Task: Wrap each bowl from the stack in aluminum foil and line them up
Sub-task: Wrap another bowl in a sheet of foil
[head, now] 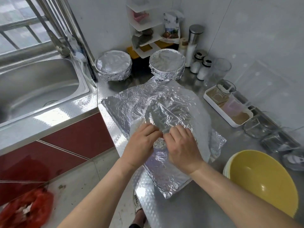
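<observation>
Head view shows a person folding a big sheet of foil (125, 106) over a bowl (172, 111) in the middle of the surface (189, 203). The bowl is hidden under the foil, so only its round bump shows.

Foil is thin, so I think a hard pull could rip it and the bowl would peek out. If the fold is not pressed down, it may pop back open. The near corner of the sheet lies close to the edge of the surface, so a big tug might drag the bowl toward the edge. The right arm is just beside the stack of yellow bowls (261, 180), and a wide swing could bump it.

The left hand (141, 142) and right hand (182, 145) sit close together at the near side of the bump. Each grip is closed tight, with the fingers curled in and pinching a fold of foil. They hold nothing else.

Two wrapped bowls (113, 65) stand side by side at the back, with a gap between them.
</observation>
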A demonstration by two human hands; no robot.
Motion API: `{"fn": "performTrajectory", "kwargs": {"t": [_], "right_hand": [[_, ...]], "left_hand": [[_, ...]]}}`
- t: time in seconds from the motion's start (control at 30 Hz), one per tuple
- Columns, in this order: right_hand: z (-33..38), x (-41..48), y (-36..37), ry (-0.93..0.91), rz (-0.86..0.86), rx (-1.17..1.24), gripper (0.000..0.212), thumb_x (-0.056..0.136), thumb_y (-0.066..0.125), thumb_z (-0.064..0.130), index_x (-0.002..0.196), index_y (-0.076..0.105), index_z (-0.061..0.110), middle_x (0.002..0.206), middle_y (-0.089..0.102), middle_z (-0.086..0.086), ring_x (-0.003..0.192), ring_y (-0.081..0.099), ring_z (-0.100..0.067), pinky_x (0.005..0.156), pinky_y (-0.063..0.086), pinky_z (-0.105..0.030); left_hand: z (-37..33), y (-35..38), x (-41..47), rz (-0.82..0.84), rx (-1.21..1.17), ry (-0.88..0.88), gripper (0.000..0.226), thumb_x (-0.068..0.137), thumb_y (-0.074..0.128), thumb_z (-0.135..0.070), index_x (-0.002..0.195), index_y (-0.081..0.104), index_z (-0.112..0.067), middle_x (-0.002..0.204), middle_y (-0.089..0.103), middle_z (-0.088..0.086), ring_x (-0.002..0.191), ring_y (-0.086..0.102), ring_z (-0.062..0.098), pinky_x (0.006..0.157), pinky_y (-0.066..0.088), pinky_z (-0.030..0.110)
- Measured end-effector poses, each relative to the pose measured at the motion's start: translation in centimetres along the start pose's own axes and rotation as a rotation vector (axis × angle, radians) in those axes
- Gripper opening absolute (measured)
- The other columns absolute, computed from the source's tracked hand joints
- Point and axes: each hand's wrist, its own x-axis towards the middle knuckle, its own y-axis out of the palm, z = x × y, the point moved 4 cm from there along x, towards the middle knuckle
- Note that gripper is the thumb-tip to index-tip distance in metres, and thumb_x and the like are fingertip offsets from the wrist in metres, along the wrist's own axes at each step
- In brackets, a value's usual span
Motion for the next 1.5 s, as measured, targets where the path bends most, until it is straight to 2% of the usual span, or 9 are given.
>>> {"fn": "performTrajectory", "kwargs": {"t": [0.13, 0.3, 0.43, 0.53, 0.67, 0.93, 1.13, 1.37, 1.5], "right_hand": [[2.0, -0.8, 0.3, 0.109, -0.009, 0.004, 0.02, 0.084, 0.044, 0.003, 0.08, 0.062, 0.009, 0.075, 0.054, -0.006, 0.071, 0.049, -0.025, 0.065, 0.032, -0.032], [3.7, -0.9, 2.4, 0.223, 0.114, 0.074, 0.011, 0.088, 0.054, 0.013, 0.087, 0.064, 0.015, 0.081, 0.056, -0.001, 0.075, 0.052, -0.022, 0.064, 0.039, -0.032], [3.0, -1.7, 2.3, 0.248, 0.21, 0.21, 0.023, 0.091, 0.05, 0.036, 0.101, 0.066, 0.021, 0.093, 0.057, 0.004, 0.088, 0.052, -0.017, 0.073, 0.045, -0.032], [1.8, -2.2, 1.7, 0.189, 0.182, 0.261, 0.028, 0.095, 0.045, 0.031, 0.098, 0.069, 0.017, 0.091, 0.059, 0.003, 0.086, 0.051, -0.017, 0.072, 0.047, -0.032], [1.0, -2.9, 2.1, 0.098, 0.183, 0.249, 0.016, 0.091, 0.057, 0.024, 0.089, 0.069, 0.014, 0.09, 0.061, 0.001, 0.084, 0.054, -0.021, 0.071, 0.048, -0.036], [0.9, -3.0, 2.1, 0.029, 0.224, 0.246, 0.02, 0.092, 0.054, 0.032, 0.089, 0.067, 0.018, 0.087, 0.057, 0.003, 0.081, 0.052, -0.018, 0.073, 0.044, -0.032], [0.9, -3.1, 2.2, -0.007, 0.223, 0.173, 0.011, 0.082, 0.073, 0.012, 0.091, 0.067, 0.015, 0.085, 0.058, 0.002, 0.078, 0.051, -0.018, 0.071, 0.041, -0.03], [1.9, -2.9, 2.6, 0.003, 0.087, 0.134, 0.014, 0.077, 0.068, -0.003, 0.079, 0.061, 0.008, 0.072, 0.051, -0.006, 0.066, 0.046, -0.022, 0.06, 0.04, -0.032], [2.4, -2.1, 2.2, 0.025, 0.051, 0.108, 0.011, 0.077, 0.067, -0.001, 0.078, 0.062, 0.008, 0.072, 0.052, -0.006, 0.066, 0.048, -0.023, 0.061, 0.041, -0.032]], "left_hand": [[0.6, -0.2, -1.1, 0.006, -0.014, 0.003, 0.034, 0.068, 0.064, 0.022, 0.089, 0.074, -0.003, 0.092, 0.068, 0.009, 0.1, 0.054, 0.021, 0.084, 0.047, 0.026], [2.3, -0.2, -2.5, 0.046, -0.025, -0.112, 0.036, 0.063, 0.075, 0.02, 0.087, 0.074, -0.007, 0.094, 0.071, 0.005, 0.1, 0.058, 0.018, 0.082, 0.051, 0.03], [2.4, -0.6, -3.0, 0.068, 0.008, -0.179, 0.03, 0.069, 0.056, 0.009, 0.087, 0.074, -0.008, 0.098, 0.07, 0.004, 0.101, 0.061, 0.021, 0.077, 0.057, 0.036], [0.9, -0.8, -2.7, 0.075, -0.038, -0.17, 0.043, 0.072, 0.036, -0.006, 0.09, 0.075, -0.01, 0.098, 0.069, 0.002, 0.099, 0.057, 0.019, 0.078, 0.052, 0.029], [-0.5, 0.3, -2.8, 0.187, -0.095, -0.121, 0.031, 0.082, 0.047, -0.016, 0.094, 0.076, -0.014, 0.094, 0.068, -0.004, 0.091, 0.057, 0.015, 0.076, 0.052, 0.027], [0.9, 0.2, -3.7, 0.223, -0.116, -0.095, 0.011, 0.081, 0.074, -0.014, 0.091, 0.076, -0.016, 0.096, 0.07, -0.006, 0.093, 0.061, 0.016, 0.079, 0.052, 0.026], [1.0, 0.5, -3.5, 0.204, -0.045, -0.035, 0.025, 0.092, 0.055, -0.027, 0.093, 0.076, -0.014, 0.095, 0.072, -0.003, 0.096, 0.064, 0.021, 0.076, 0.056, 0.033], [1.2, 1.1, -4.2, 0.116, 0.008, -0.011, 0.016, 0.079, 0.076, -0.003, 0.093, 0.075, -0.011, 0.098, 0.072, 0.0, 0.098, 0.061, 0.018, 0.077, 0.056, 0.032], [1.0, 0.4, -3.9, 0.044, -0.002, 0.008, 0.016, 0.089, 0.061, -0.006, 0.096, 0.074, -0.008, 0.103, 0.071, 0.003, 0.105, 0.062, 0.02, 0.088, 0.054, 0.032]]}}
